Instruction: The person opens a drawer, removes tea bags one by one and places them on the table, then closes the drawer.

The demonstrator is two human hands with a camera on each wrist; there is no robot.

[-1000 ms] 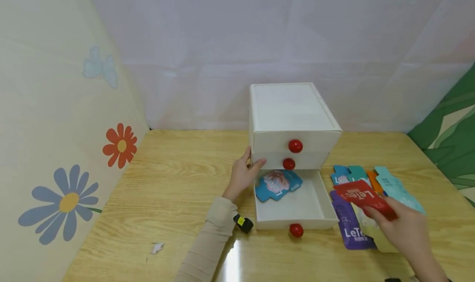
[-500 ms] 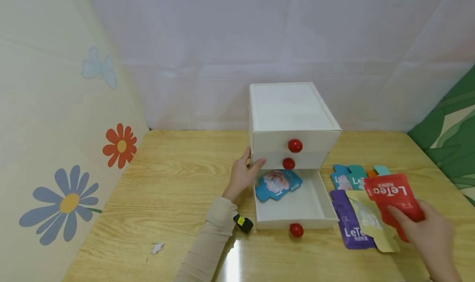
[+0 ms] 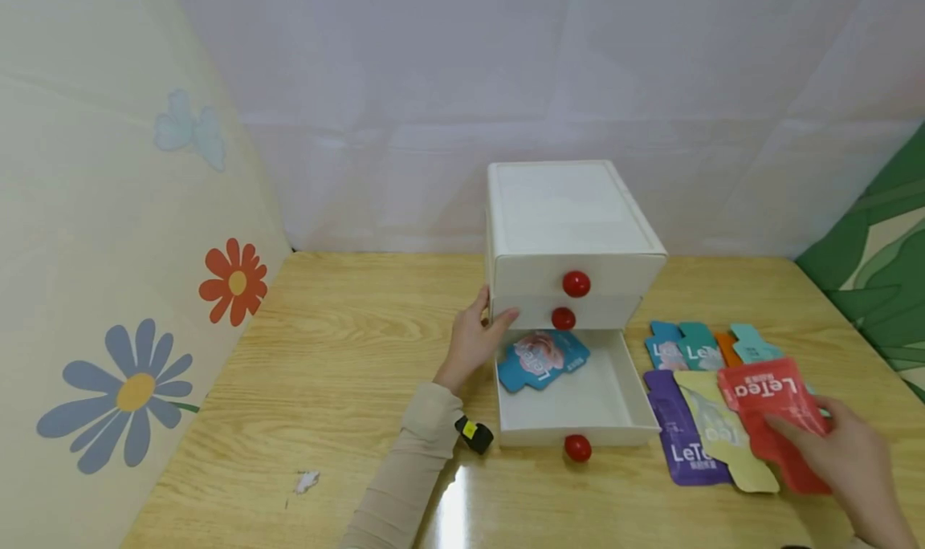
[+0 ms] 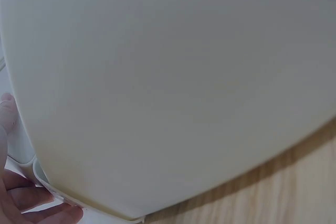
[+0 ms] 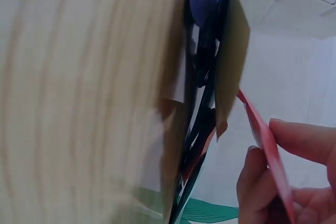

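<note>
A white three-drawer cabinet (image 3: 571,236) with red knobs stands on the wooden table (image 3: 347,348). Its bottom drawer (image 3: 600,408) is pulled out and holds a blue pouch (image 3: 540,360). My left hand (image 3: 473,342) grips the cabinet's left front corner, thumb on the front; the left wrist view shows the white side (image 4: 168,87) and fingertips (image 4: 31,195). My right hand (image 3: 853,461) pinches a red LeTea pouch (image 3: 776,408) low over the pile of pouches; the right wrist view shows this red pouch (image 5: 268,153) edge-on between the fingers.
Right of the drawer lie a purple pouch (image 3: 682,437), a yellow pouch (image 3: 723,437) and teal, blue and orange pouches (image 3: 697,347). A flower-painted panel (image 3: 130,292) walls the left side, a leaf-painted one (image 3: 882,268) the right. A white curtain hangs behind.
My right hand lifted the red pouch, turned it face up, moved right, then lowered it onto the pile. The left hand and the cabinet stayed still.
</note>
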